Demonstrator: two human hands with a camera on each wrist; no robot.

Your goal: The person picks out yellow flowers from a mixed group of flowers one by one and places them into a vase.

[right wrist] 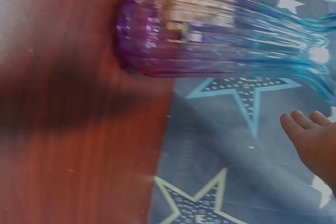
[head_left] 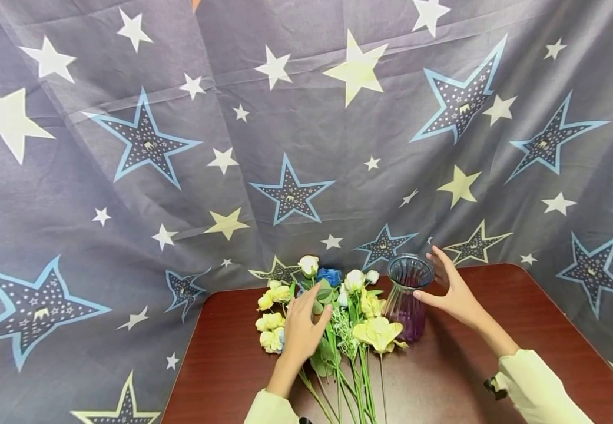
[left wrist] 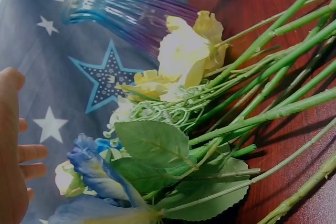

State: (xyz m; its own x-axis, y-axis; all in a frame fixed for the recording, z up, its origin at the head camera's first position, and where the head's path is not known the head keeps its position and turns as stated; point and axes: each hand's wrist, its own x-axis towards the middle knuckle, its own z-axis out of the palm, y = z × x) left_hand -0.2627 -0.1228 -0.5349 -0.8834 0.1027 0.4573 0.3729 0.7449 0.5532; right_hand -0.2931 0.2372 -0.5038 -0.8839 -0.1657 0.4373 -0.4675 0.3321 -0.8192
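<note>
A ribbed glass vase, blue at its flared top and purple at its base, stands upright on the table. My right hand is beside its neck, thumb and fingers spread; in the right wrist view the fingers are apart from the glass. Over the left part of a spread of artificial flowers hovers my left hand, holding nothing visible. Yellow flowers, white roses and a blue flower have their heads toward the back. Their green stems run toward the front edge.
The reddish-brown wooden table extends to the right of the vase. Behind it hangs a grey cloth printed with stars, close to the table's back edge. Large green leaves lie among the stems.
</note>
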